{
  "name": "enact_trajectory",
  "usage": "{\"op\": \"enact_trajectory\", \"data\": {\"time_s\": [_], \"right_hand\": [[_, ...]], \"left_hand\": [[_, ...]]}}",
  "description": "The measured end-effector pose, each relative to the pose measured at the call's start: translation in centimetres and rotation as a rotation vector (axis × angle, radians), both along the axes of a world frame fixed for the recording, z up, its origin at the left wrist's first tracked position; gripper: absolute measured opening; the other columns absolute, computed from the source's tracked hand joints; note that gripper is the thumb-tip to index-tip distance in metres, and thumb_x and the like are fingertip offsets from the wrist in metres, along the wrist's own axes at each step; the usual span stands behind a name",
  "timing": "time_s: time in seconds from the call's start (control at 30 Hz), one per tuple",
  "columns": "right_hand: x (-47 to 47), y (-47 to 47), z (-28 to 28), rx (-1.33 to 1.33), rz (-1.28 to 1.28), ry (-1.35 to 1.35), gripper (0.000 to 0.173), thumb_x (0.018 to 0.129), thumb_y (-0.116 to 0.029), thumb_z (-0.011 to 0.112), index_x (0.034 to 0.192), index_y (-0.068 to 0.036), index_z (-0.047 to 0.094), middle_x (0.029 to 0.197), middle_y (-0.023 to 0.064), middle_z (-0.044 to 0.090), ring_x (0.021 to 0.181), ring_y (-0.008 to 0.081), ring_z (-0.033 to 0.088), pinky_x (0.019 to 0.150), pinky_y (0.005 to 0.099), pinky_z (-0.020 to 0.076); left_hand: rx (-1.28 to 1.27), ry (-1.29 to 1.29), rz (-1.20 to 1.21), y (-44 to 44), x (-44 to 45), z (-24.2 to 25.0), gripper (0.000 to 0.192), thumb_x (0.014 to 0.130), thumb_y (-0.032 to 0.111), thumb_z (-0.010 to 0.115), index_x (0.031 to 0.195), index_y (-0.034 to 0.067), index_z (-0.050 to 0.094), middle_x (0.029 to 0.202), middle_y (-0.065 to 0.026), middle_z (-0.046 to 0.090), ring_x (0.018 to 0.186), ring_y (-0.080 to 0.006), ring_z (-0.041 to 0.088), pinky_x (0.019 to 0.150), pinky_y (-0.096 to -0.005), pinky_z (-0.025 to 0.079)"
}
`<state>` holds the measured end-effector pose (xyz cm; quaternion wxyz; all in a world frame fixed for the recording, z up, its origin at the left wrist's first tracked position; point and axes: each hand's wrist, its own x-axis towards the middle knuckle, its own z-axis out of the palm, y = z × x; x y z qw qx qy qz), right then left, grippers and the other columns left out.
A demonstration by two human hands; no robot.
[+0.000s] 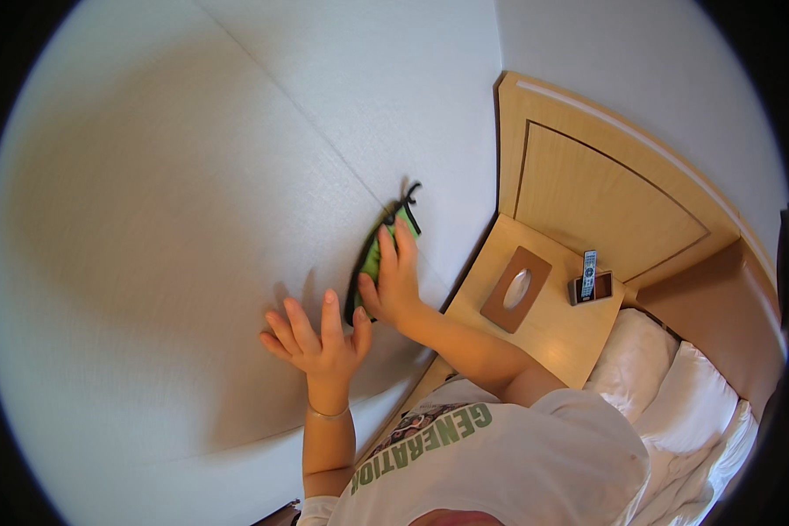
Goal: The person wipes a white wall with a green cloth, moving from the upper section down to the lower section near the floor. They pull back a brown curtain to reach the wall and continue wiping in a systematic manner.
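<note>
My right hand presses a green fabric piece with black edging flat against the pale wall. A black cord or strap end sticks out from its upper corner. The fingers lie over the fabric, so part of it is hidden. My left hand is just left of the fabric's lower end, fingers spread and nothing in it. Whether its fingertips touch the wall, I cannot tell. A thin band circles the left wrist.
To the right stands a wooden bedside table with a brown tissue box and a remote control in a small holder. Behind it rises a wooden headboard panel. White pillows lie at the lower right.
</note>
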<state>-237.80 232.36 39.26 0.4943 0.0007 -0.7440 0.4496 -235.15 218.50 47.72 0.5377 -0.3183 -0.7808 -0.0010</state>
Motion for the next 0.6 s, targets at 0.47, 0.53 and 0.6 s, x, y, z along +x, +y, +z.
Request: {"op": "enact_trajectory", "data": {"time_s": [0.47,0.53,0.6], "right_hand": [[-2.8,1.0,3.7,-0.054,-0.034,0.105,0.081,0.089,-0.032,0.068,0.153,0.003,0.033,0.156,0.0379,0.020,0.141,0.0589,0.023,0.113,0.0647,0.0231],[-4.6,2.7,8.0,0.022,-0.054,0.203,0.078,0.090,-0.043,0.065,0.150,0.000,0.040,0.157,0.0368,0.021,0.140,0.0606,0.024,0.111,0.0677,0.0249],[-5.7,4.4,11.2,0.055,-0.051,0.260,0.077,0.089,-0.048,0.064,0.149,-0.004,0.045,0.157,0.0359,0.022,0.138,0.0619,0.026,0.109,0.0687,0.0267]], "left_hand": [[-0.048,-0.065,0.096,2.0,-0.3,-1.2,0.050,0.095,0.046,0.057,0.134,0.016,0.063,0.159,-0.0238,0.037,0.149,-0.0483,0.027,0.120,-0.0642,-0.004],[-0.061,-0.093,0.096,2.3,-0.2,-1.5,0.050,0.095,0.047,0.057,0.135,0.016,0.063,0.159,-0.0235,0.037,0.150,-0.0484,0.026,0.119,-0.0646,-0.004],[-0.051,-0.084,0.110,2.8,-0.3,-1.6,0.051,0.095,0.047,0.057,0.135,0.017,0.063,0.160,-0.0232,0.036,0.150,-0.0484,0.025,0.120,-0.0647,-0.003]]}}
